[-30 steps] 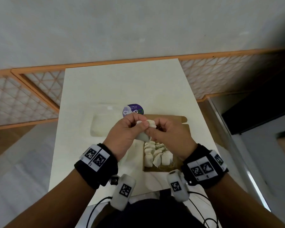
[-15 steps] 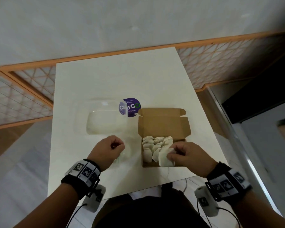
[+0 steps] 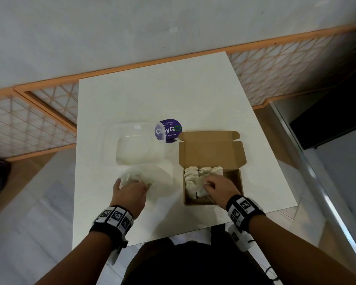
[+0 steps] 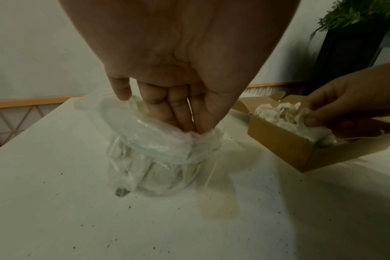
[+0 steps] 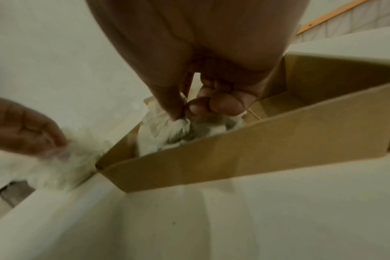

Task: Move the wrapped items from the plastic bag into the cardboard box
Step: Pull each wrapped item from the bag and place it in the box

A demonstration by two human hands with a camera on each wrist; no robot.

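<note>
Table (image 3: pixel 152 99): clear container (image 3: pixel 140 149) beside cardboard box (image 3: pixel 212 153)

The head camera looked steeply down from above the near edge of the tabletop (image 3: pixel 173 95), facing the far wall and taking in both forearms and the whole top. The left wrist camera sat close behind the left hand (image 4: pixel 178 61), looking along the palm and down at the plastic bag (image 4: pixel 158 158). Its right side caught the cardboard box (image 4: pixel 289 146) and the right hand (image 4: pixel 345 102). The right wrist camera looked from very near along the right hand's fingers (image 5: pixel 225 105) at a wrapped item (image 5: pixel 165 130) in the box, with the left hand at its left edge. All three views shared the box, the bag and both hands.
</note>
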